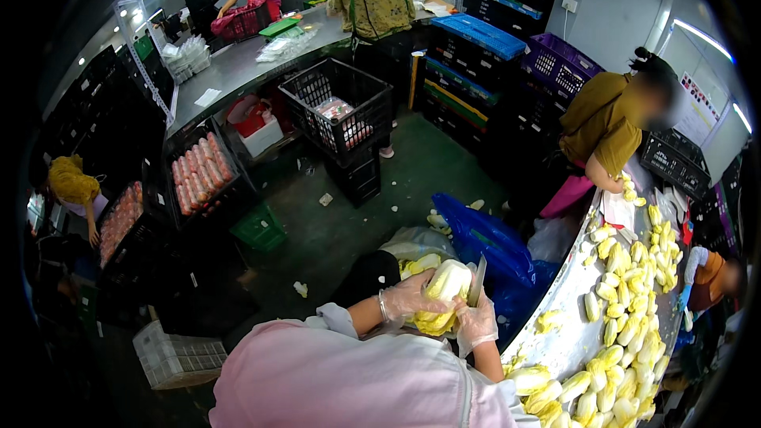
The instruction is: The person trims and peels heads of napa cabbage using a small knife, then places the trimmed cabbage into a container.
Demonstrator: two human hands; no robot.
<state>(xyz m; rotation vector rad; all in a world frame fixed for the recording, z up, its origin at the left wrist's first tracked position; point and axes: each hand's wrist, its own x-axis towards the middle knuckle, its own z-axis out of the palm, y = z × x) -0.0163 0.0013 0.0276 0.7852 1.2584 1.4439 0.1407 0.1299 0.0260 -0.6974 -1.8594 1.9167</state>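
My left hand (407, 302), in a clear plastic glove, grips a head of napa cabbage (449, 280) in front of my body. The cabbage has a white base and yellow leaves. My right hand (477, 320), gloved the same way, is shut on a knife (478, 278) whose blade points up beside the cabbage. The right fingers also touch the cabbage's side; the knife's handle is hidden in the hand. Beneath the cabbage, more yellow leaves (421, 264) lie near a pale sack (419, 242).
To my right, a metal table (550, 297) bears many small yellow cabbages (618, 309). A blue plastic bag (490, 244) hangs beside it. A co-worker (603, 122) leans over its far end. Black crates (336, 110) stand ahead, and leaf scraps (301, 289) litter the green floor.
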